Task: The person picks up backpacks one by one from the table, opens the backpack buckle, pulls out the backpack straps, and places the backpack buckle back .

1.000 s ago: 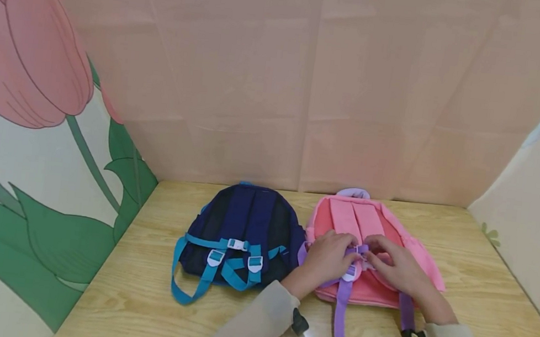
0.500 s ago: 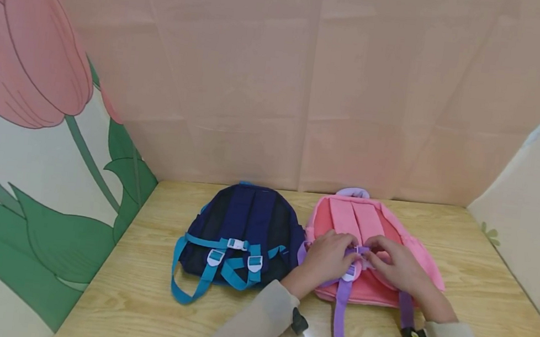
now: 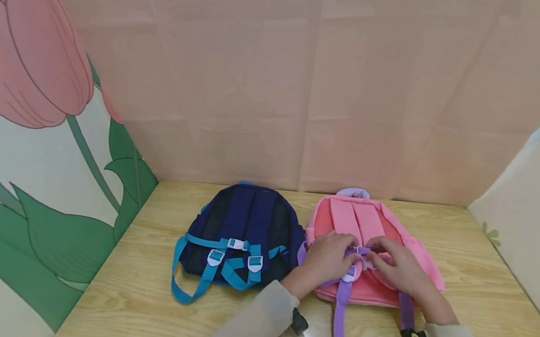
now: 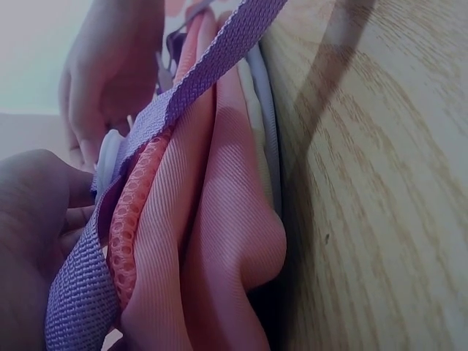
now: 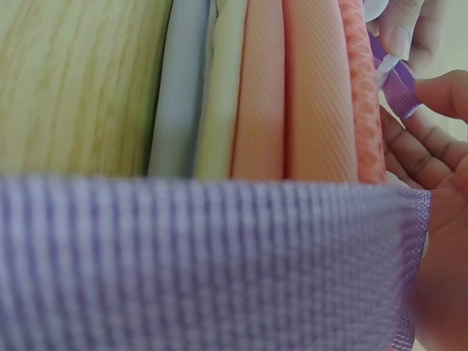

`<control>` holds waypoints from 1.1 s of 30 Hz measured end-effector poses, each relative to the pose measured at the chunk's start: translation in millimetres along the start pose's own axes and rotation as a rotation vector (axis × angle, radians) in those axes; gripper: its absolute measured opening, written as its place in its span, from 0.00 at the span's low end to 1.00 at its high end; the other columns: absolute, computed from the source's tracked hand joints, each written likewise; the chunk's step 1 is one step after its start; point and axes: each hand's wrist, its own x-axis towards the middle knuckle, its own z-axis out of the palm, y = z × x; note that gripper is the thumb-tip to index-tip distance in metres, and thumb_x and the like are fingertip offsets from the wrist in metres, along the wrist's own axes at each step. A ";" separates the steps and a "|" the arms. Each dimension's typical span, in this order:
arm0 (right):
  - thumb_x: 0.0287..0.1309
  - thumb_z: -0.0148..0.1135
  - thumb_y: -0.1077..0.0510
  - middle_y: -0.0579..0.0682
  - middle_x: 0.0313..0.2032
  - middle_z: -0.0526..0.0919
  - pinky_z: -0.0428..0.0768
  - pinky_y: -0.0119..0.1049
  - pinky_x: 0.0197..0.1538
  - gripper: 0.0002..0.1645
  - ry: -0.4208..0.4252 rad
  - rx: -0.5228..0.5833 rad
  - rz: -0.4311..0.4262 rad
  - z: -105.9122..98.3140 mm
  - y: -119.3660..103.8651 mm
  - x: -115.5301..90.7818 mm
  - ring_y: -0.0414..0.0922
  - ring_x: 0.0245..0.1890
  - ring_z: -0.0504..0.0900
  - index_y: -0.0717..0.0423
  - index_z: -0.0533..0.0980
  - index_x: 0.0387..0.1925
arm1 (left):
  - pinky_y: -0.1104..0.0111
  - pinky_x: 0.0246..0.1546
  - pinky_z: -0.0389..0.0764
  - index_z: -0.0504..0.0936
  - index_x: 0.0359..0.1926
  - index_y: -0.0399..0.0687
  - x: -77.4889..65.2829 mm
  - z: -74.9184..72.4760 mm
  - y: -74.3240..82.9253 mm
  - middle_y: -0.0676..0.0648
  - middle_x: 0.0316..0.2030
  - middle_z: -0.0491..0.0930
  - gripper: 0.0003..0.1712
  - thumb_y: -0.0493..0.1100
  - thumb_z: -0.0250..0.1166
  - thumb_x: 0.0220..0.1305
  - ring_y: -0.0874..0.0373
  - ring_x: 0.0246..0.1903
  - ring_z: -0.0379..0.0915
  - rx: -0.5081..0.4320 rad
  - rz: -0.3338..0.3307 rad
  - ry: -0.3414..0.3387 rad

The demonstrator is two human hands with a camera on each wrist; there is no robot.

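Head view: A pink backpack (image 3: 356,217) lies on the wood-grain surface (image 3: 126,285), straps upward, just beside a rounded navy backpack (image 3: 250,211) with teal webbing (image 3: 206,242). The pink unit has two padded fabric straps and a white buckle (image 3: 349,273), from which a flat purple tail (image 3: 340,315) hangs over the lower edge. The left hand (image 3: 325,257) and right hand (image 3: 401,266) reach in from opposite sides, wrists bent inward, fingertips meeting at a narrow purple strap (image 3: 360,250) over the middle of the pink backpack. Both sleeves are beige.

Left wrist view: The pink side panels show fine diagonal ribbing and soft folds; the coral mesh (image 4: 130,230) has an open, honeycomb-like texture. A coarse-woven purple band (image 4: 212,66) crosses diagonally in front. The left hand lies beyond the band, partly covered by it; its exact finger placement cannot be told here.

Right wrist view: A broad purple band fills the foreground, its weave tightly ribbed. Behind it, the left grip is narrow, pinching a small white fitting (image 5: 386,71). The right grip is also narrow, thumb and finger pinching the purple strap; the other fingers curve beneath.
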 end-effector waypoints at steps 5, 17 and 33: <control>0.62 0.67 0.64 0.41 0.38 0.84 0.84 0.48 0.44 0.09 0.017 0.009 0.001 -0.6 0.1 -1.1 0.32 0.38 0.80 0.53 0.80 0.44 | 0.74 0.42 0.70 0.80 0.51 0.63 -0.3 -0.2 0.2 0.65 0.41 0.81 0.14 0.59 0.63 0.70 0.69 0.40 0.69 -0.007 -0.006 0.001; 0.66 0.66 0.59 0.47 0.44 0.86 0.83 0.56 0.48 0.14 -0.044 0.038 0.040 -1.2 -3.3 1.0 0.40 0.42 0.83 0.58 0.79 0.51 | 0.72 0.46 0.72 0.81 0.51 0.63 -0.4 -1.1 1.9 0.64 0.43 0.82 0.14 0.59 0.63 0.70 0.69 0.41 0.70 0.000 -0.023 -0.008; 0.64 0.66 0.62 0.44 0.40 0.85 0.82 0.57 0.48 0.09 -0.020 0.037 0.037 -0.6 -3.0 0.6 0.39 0.42 0.82 0.53 0.80 0.46 | 0.73 0.44 0.71 0.81 0.51 0.63 0.2 0.9 0.3 0.65 0.41 0.80 0.15 0.60 0.63 0.70 0.69 0.40 0.69 -0.021 -0.014 -0.012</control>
